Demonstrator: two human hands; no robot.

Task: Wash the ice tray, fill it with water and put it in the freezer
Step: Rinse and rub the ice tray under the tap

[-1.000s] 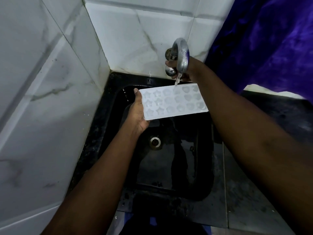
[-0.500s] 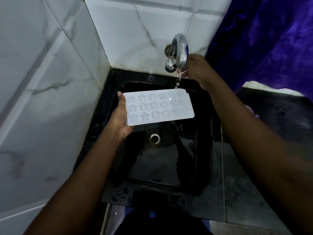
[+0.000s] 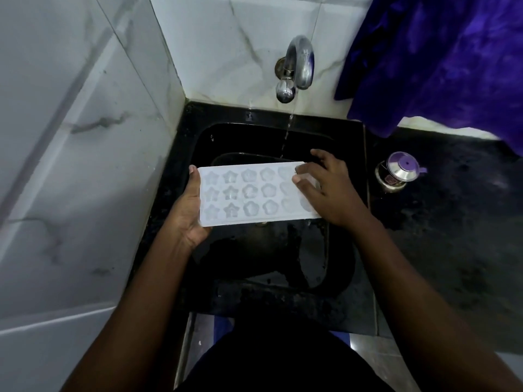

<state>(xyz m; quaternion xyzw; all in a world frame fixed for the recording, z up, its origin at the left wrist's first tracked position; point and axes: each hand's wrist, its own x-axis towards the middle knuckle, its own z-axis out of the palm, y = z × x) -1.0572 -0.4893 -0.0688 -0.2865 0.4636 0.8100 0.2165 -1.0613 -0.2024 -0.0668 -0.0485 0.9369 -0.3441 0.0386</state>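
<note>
Ice tray (image 3: 249, 193): white, star and flower holes, flat over the black sink (image 3: 342, 250), middle of frame.
Left hand (image 3: 189, 213): grips the tray's left end.
Right hand (image 3: 331, 190): loose, fingers resting on its right end.
Tap (image 3: 300, 63): top middle, thin water running.
Jar (image 3: 396, 172): right side, label too blurry to read.

Inspection recorded 2 forearms, the left forearm (image 3: 135, 292) and the right forearm (image 3: 402, 267), both bare from wrist to frame edge. The left hand (image 3: 189, 216) and right hand (image 3: 331, 190) were bare. 1 plain dark garment (image 3: 283, 363) covered the torso; its type was indeterminable.
</note>
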